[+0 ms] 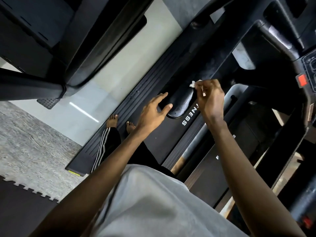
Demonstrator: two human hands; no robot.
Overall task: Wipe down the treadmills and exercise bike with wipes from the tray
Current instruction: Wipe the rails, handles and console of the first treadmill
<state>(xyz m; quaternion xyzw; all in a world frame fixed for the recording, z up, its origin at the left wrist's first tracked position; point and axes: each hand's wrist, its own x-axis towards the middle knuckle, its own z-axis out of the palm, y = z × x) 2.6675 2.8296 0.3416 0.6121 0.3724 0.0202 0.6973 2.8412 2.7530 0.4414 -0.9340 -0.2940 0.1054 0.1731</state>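
The wipe (192,84) is a small crumpled white scrap, and I see it pinched in the right hand (210,98). One corner pokes out past the fingertips and another bit shows lower down by the knuckles. It hangs just above the black padded handrail (181,101), near its rounded end. I cannot tell whether it touches the padding yet.

The left hand (153,113) holds nothing. Its fingers are spread and relaxed at the handrail's tip, with the thumb by the end cap. Whether it rests there or only hovers I cannot say.

The handrail belongs to the treadmill (148,79) the person stands on, bare feet (112,120) on its ridged side rail. The console with its red button (301,80) is off to the right. A second treadmill (95,40) stands across a strip of pale floor (102,82). The tray is out of view.

I judge the step in hand to be wiping this handrail. To do it well, I would open the scrap out so that more cloth meets the padding. I would press it flat under several fingers, not just the pinch. I would draw it along the rail's length in overlapping passes and wrap round the underside. The left hand could brace the end. A wipe this small and bunched may dry out fast, so I expect it will need replacing soon.
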